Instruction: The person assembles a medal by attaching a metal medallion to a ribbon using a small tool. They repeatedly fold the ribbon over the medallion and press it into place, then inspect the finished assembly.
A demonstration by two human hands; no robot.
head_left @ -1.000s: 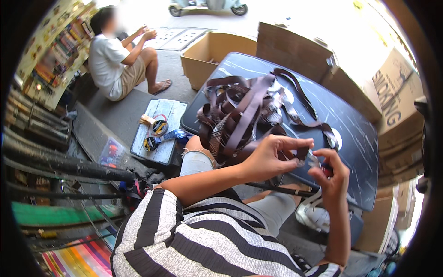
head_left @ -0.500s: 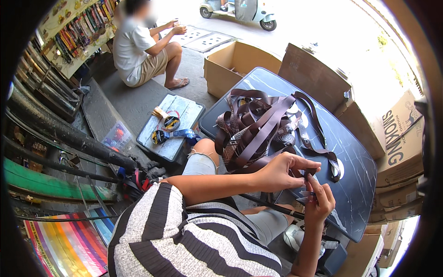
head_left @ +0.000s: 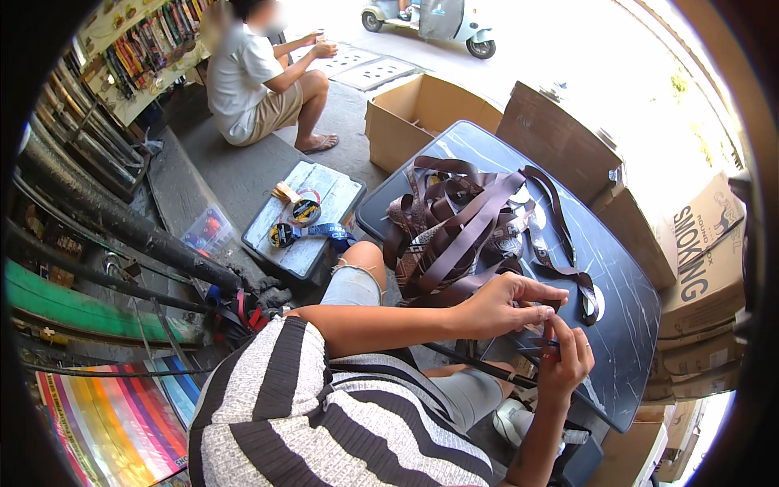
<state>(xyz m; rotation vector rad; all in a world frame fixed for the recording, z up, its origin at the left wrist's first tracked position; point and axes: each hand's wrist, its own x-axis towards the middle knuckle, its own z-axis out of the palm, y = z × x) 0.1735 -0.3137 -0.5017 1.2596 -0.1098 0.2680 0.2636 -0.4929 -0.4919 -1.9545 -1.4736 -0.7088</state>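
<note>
Strap work in progress on a dark tabletop.

You are sitting at a dark, marble-veined table (head_left: 625, 325), rounded at the corners, carrying a tangled heap of brown straps (head_left: 462, 227) — flat, glossy, leather-like bands lying at about 11 o'clock from your hands. One strap end (head_left: 568, 280) is running long-axis from 11 toward 5 o'clock, reaching your left hand (head_left: 503, 304), the nearer one, whose fingers are pressing down on it. Your right hand (head_left: 564, 361), touching the left at 5 o'clock, is pinching something small; what it is cannot be told.
</note>
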